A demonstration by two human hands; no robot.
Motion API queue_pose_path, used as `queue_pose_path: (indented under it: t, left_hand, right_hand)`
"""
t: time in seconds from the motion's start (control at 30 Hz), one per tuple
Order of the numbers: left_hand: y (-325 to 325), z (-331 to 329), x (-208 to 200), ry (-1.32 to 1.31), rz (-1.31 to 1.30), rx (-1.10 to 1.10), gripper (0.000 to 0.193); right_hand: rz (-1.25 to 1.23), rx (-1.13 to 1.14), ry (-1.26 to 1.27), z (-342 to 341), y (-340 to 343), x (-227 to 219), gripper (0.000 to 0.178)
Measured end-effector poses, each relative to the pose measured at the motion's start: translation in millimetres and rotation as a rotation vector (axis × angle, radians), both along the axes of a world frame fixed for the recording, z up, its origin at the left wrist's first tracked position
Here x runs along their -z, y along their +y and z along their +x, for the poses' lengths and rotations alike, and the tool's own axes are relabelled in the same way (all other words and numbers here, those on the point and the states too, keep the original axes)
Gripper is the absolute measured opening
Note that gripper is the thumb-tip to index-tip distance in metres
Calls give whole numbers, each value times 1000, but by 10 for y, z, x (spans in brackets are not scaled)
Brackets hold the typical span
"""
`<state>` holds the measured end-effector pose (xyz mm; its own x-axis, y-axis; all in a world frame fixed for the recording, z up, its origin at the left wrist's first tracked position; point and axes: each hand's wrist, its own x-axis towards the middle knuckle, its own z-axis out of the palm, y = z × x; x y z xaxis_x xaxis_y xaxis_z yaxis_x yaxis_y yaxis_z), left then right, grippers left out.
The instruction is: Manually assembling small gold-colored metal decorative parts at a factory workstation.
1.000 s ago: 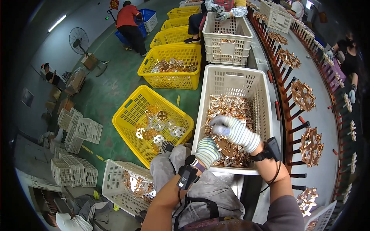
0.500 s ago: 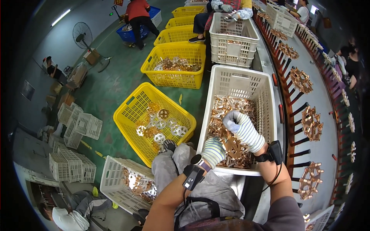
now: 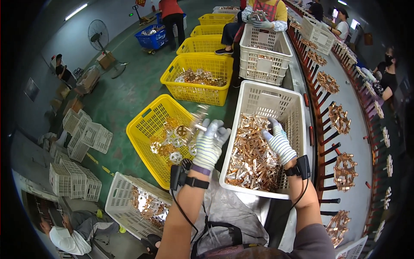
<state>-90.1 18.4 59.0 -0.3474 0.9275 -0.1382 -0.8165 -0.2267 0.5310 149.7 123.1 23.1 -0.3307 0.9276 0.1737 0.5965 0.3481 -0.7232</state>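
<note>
Floor [image 3: 129,86], green, extends across the left of the scene, and a long grey counter [image 3: 360,112] runs along the right. Beside the counter stands a white slotted crate [image 3: 250,98]; to its left, a yellow slotted basket [image 3: 148,123] stands at an angle. Both hands wear striped gloves. The left hand [image 3: 209,144] is raised between basket and crate, fingers partly spread; whether it has hold of anything cannot be told. The right hand [image 3: 280,142] reaches into the crate, thumb and fingers parted, apparently grasping nothing. Round openwork discs [image 3: 175,158], silvery and coppery, lie in the basket. Slim metal pieces [image 3: 250,155], similarly coloured, cover the crate's bottom in a heap. A motion-blurred metal part [image 3: 199,113] appears just beyond the left fingertips, toward the basket; contact is unclear.
</note>
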Motion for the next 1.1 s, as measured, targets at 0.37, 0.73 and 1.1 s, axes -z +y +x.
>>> queue_pose_path:
  t: [0.37, 0.73, 1.1]
  left_hand:
    - [-742, 455, 613, 1518, -46, 635, 57]
    - [-1101, -24, 529, 1633, 24, 625, 47]
    - [-1111, 18, 523, 1614, 53, 674, 52]
  right_hand:
    - [-203, -292, -137, -341, -535, -980, 47]
    - [-251, 503, -423, 2618, -1739, -1102, 60]
    - [-411, 441, 1017, 3227, -1629, -863, 36]
